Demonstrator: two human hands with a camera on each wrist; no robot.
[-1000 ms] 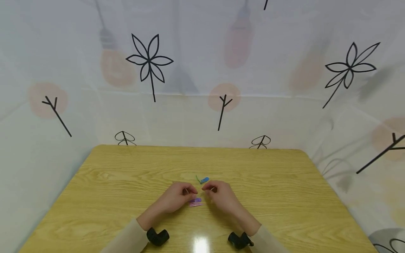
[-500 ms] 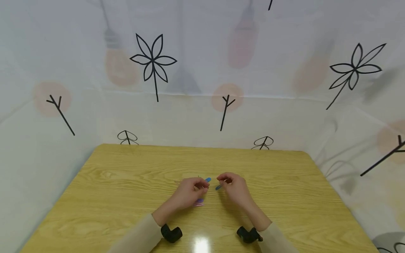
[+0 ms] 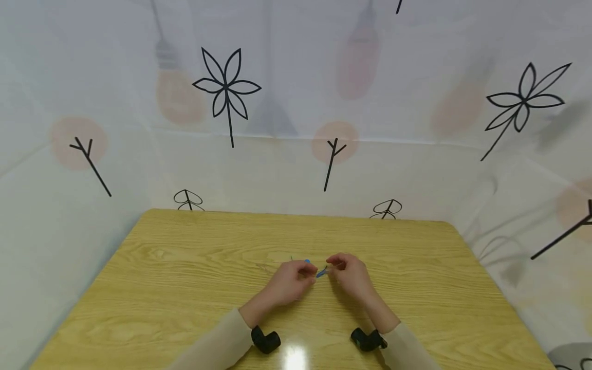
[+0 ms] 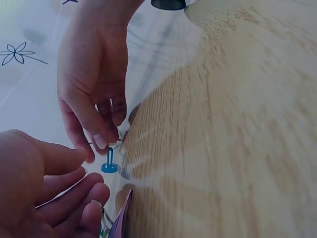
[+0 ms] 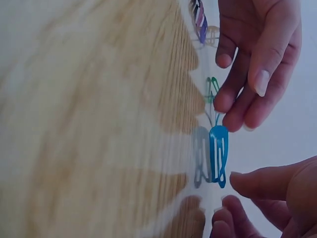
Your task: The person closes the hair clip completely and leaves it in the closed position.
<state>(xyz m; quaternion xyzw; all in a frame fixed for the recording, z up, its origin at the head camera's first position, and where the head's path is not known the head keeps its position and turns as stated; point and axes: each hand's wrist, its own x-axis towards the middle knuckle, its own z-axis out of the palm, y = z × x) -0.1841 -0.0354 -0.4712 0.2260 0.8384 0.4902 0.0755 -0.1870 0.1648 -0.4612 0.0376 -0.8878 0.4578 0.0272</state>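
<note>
Both hands are in close at the middle of the wooden table (image 3: 162,288), fingertips almost meeting. The right hand (image 3: 351,275) has its thumb and forefinger pinched on a small blue paper clip (image 3: 321,272), a flat loop of coated wire with rounded ends; the right wrist view shows that blue clip (image 5: 218,156) standing on edge above the tabletop with a faint reflection beside it. The left hand (image 3: 291,282) sits just to the left, fingers curled in toward the clip; whether they actually grip it I cannot tell, as in the left wrist view the left hand's fingertips (image 4: 74,198) hang loosely bent just short of the clip (image 4: 109,161).

More clips lie beside it: a green one (image 5: 212,89) right under the left fingers, and a purple one (image 5: 200,22) a little further along the table, its edge also showing in the left wrist view (image 4: 121,223).

The table is pale yellow wood-grain laminate, glossy, with a bright glare spot at the near edge and rounded far corners. A white curtain (image 3: 296,103) printed with black line flowers, twigs and soft peach circles wraps the far side and both flanks. Beige sleeves (image 3: 213,347) cover both forearms, with black wrist mounts (image 3: 265,340) at the cuffs.
</note>
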